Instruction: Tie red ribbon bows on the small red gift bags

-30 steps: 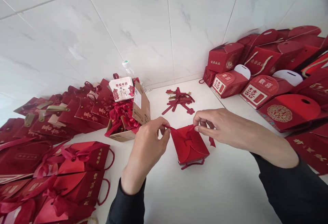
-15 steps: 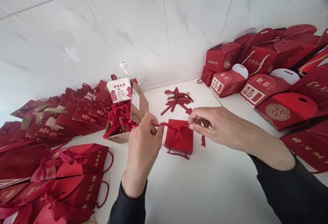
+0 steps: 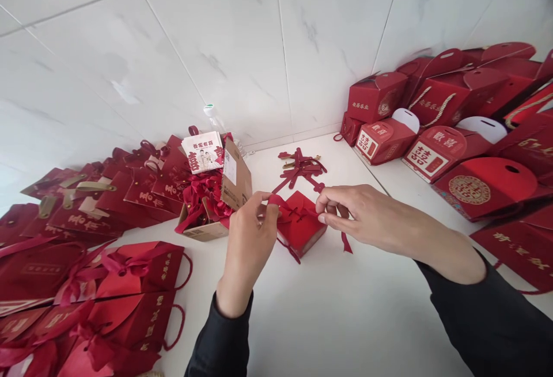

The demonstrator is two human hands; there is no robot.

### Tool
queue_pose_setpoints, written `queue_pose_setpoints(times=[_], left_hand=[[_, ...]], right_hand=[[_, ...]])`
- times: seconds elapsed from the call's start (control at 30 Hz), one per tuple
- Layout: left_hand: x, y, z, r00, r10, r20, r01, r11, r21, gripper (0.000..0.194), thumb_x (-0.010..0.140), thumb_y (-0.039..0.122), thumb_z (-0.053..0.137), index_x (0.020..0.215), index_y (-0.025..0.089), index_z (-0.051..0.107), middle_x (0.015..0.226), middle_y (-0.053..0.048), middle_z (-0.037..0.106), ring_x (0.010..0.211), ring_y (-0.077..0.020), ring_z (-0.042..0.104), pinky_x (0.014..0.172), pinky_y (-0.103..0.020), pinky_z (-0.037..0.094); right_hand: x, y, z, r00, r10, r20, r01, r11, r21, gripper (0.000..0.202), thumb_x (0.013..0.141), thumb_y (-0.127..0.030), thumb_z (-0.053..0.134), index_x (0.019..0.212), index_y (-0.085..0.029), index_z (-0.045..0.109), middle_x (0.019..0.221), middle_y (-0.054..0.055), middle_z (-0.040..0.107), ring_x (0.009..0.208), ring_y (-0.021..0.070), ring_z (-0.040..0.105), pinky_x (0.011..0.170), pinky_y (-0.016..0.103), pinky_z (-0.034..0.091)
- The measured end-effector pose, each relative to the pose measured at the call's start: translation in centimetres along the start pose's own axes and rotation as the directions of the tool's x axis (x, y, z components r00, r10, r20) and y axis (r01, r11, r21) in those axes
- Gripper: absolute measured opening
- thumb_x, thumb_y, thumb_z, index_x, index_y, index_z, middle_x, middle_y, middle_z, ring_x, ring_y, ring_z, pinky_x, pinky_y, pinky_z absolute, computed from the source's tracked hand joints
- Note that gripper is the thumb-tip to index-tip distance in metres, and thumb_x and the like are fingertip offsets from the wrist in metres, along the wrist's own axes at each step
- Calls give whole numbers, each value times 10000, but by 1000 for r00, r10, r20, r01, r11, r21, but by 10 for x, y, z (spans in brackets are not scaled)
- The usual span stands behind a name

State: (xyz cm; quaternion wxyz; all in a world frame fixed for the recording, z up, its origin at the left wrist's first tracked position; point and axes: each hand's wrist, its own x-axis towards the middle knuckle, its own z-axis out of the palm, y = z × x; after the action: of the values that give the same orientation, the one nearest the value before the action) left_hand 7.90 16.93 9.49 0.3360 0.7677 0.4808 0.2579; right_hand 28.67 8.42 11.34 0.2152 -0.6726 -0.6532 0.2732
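A small red gift box (image 3: 301,237) sits on the white table in front of me, turned at an angle with one corner toward me. Across its top runs a dark red ribbon (image 3: 307,212), crossed over at the middle. My left hand (image 3: 254,233) pinches one side of the ribbon between thumb and finger at the box's left. At the right, my right hand (image 3: 352,211) pinches the other side, and a loose ribbon tail hangs below its fingertips. A thin cord handle shows along the box's lower left side.
Behind the box lies a pile of red strips (image 3: 302,168). A cardboard carton (image 3: 237,178) of red ribbon bows stands at the left, with a clear bottle (image 3: 212,117) behind it. Red gift bags (image 3: 147,193) and ribboned boxes (image 3: 142,313) fill the left; more red boxes (image 3: 470,187) are stacked right.
The gift box has rotated from nearly square-on to a diagonal position. My left hand has shifted slightly right, closer to the box; my right hand has moved a little. Both still hold the ribbon.
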Motion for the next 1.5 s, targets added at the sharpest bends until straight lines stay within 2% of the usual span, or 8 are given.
queue_pose_setpoints(times=[0.17, 0.27, 0.47, 0.7, 0.93, 1.13, 1.33, 1.5], left_hand=[[0, 4, -3, 999, 9, -36, -8, 999, 40, 226, 948, 248, 477, 742, 235, 569, 678, 1, 661, 744, -201, 682, 640, -273, 419], [-1, 4, -4, 1000, -4, -20, 5, 1000, 31, 226, 930, 230, 487, 711, 230, 541, 640, 12, 618, 660, -183, 648, 589, -268, 385], [-4, 3, -2, 990, -43, 135, 55, 995, -87, 186, 940, 261, 490, 818, 223, 625, 663, 9, 706, 565, -163, 665, 551, -254, 464], [-8, 7, 7, 997, -35, 68, 51, 967, -249, 128, 903, 216, 565, 1020, 263, 543, 570, 90, 579, 551, -136, 544, 554, -245, 401], [-9, 8, 9, 981, 40, 191, 36, 925, -378, 176, 938, 381, 640, 1013, 229, 592, 735, 36, 639, 659, -133, 565, 606, -253, 444], [-7, 6, 9, 980, 25, 198, 59, 912, -407, 90, 948, 281, 581, 983, 207, 617, 715, 29, 641, 656, -136, 582, 636, -268, 473], [-10, 10, 4, 946, 144, 291, -68, 965, -254, 208, 956, 284, 594, 1144, 246, 674, 926, 9, 704, 825, -153, 612, 749, -287, 470], [-9, 11, 10, 980, 125, 152, -99, 981, -165, 170, 941, 306, 623, 836, 213, 719, 833, -8, 621, 755, -152, 514, 696, -299, 401]], right_hand=[[4, 0, 2, 1000, 24, 3, -24, 999, -39, 128, 958, -275, 568, 1017, -240, 676, 786, -7, 715, 618, 174, 622, 604, 298, 440], [5, 3, 3, 1000, 19, 1, -19, 998, -59, 135, 962, -266, 561, 950, -235, 691, 771, 0, 706, 628, 180, 617, 604, 303, 430], [3, 3, 1, 1000, 2, -17, -3, 999, -53, 162, 975, -267, 567, 855, -245, 675, 745, -12, 695, 615, 171, 602, 578, 293, 416], [5, -15, 11, 995, -84, -59, 90, 990, 108, 187, 964, -260, 632, 1143, -267, 687, 729, -54, 711, 619, 146, 628, 576, 256, 440], [9, -16, 20, 982, -116, -150, 140, 977, 159, 117, 951, -185, 599, 891, -235, 687, 753, -41, 697, 614, 129, 580, 578, 260, 421], [7, -13, 18, 967, -176, -182, 211, 958, 193, 242, 982, -196, 608, 1197, -287, 673, 829, -69, 731, 701, 121, 636, 651, 244, 455], [7, -17, 16, 952, -161, -262, 214, 959, 188, 112, 968, -182, 627, 955, -257, 709, 889, -56, 745, 705, 112, 630, 589, 236, 439], [6, -17, 13, 956, -124, -265, 179, 965, 191, 98, 972, -201, 631, 957, -264, 705, 854, -67, 738, 684, 107, 629, 557, 228, 441]])
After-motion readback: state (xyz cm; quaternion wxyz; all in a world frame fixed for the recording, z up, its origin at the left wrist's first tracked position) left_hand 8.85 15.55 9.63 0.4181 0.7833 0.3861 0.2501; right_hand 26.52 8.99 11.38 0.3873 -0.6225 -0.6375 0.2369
